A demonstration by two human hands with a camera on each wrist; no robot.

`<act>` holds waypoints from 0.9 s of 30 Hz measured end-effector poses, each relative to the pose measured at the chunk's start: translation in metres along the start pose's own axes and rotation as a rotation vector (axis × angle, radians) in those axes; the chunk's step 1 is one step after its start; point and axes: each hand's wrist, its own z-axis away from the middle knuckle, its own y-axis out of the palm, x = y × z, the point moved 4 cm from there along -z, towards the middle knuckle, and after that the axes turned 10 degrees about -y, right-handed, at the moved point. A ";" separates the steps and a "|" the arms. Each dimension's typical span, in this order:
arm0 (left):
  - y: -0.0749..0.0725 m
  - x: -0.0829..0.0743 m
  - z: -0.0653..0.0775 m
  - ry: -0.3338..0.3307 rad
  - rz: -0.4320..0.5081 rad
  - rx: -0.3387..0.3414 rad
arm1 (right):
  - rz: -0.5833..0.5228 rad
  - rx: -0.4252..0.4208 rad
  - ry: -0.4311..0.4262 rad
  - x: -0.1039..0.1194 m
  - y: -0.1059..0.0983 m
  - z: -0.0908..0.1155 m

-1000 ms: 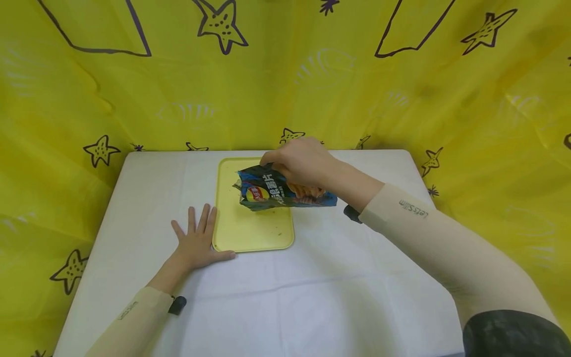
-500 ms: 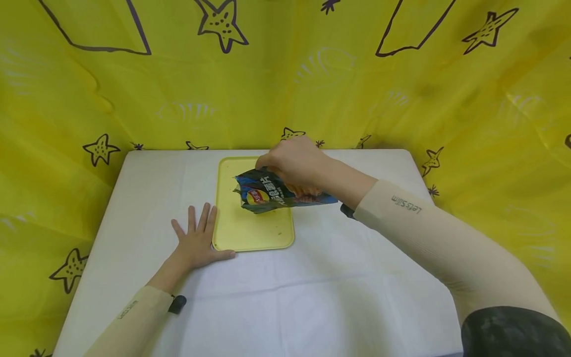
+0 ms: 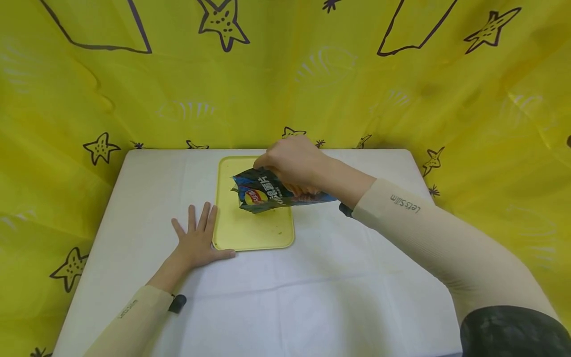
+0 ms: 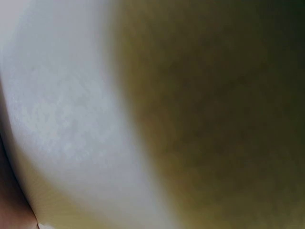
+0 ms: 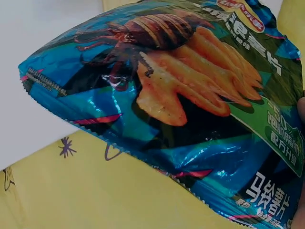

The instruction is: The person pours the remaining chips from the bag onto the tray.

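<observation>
My right hand (image 3: 296, 158) grips a blue and dark potato chip bag (image 3: 263, 191) from above, in the head view. The bag lies tilted over the yellow tray (image 3: 254, 240), its ragged end toward the left. In the right wrist view the bag (image 5: 200, 124) fills much of the picture, showing printed wavy chips and a grilled squid. My left hand (image 3: 196, 245) lies with fingers spread on the white table, its thumb along the tray's near left corner. A small crumb (image 3: 280, 233) sits on the tray. The left wrist view is mostly blurred.
The white-covered table (image 3: 357, 302) carries the tray toward its far side. A yellow curtain (image 3: 267, 89) printed with starfish hangs behind the table and at both sides.
My right hand and the chip bag have shifted slightly left, and the bag's ragged end has tipped a little lower. The left hand keeps its place.
</observation>
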 end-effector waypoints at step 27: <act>-0.007 -0.003 0.001 0.009 -0.017 0.032 | 0.021 -0.014 -0.015 -0.001 -0.006 0.001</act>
